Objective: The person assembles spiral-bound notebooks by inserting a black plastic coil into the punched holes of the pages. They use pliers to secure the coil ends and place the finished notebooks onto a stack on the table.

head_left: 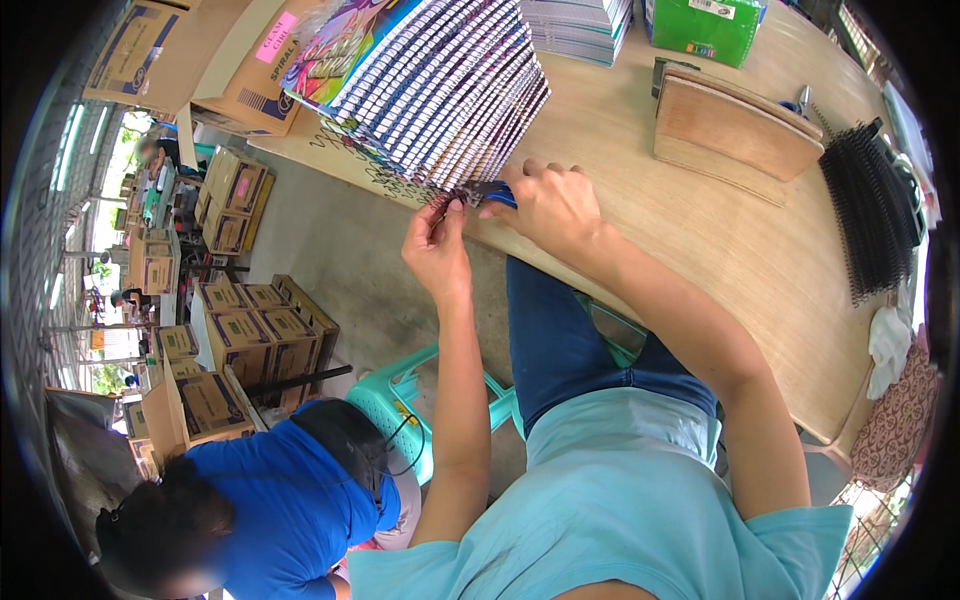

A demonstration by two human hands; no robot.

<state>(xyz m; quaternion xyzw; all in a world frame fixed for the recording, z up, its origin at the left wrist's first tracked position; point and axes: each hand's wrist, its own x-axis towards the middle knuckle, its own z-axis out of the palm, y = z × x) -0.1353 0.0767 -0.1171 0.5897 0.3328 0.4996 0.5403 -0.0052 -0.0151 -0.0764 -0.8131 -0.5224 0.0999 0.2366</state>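
Fingers of the left hand [437,248] pinch together on a wire spiral end at the bottom of the stack of spiral notebooks [440,90], which rises just above them. Right beside, the right hand [553,205] closes around blue-handled pliers [493,190], their tip meeting that same spiral.

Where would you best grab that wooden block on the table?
Take the wooden block across its two long sloping faces, coming down from above. It lies alone on the wooden table, top side free, with open space all around.
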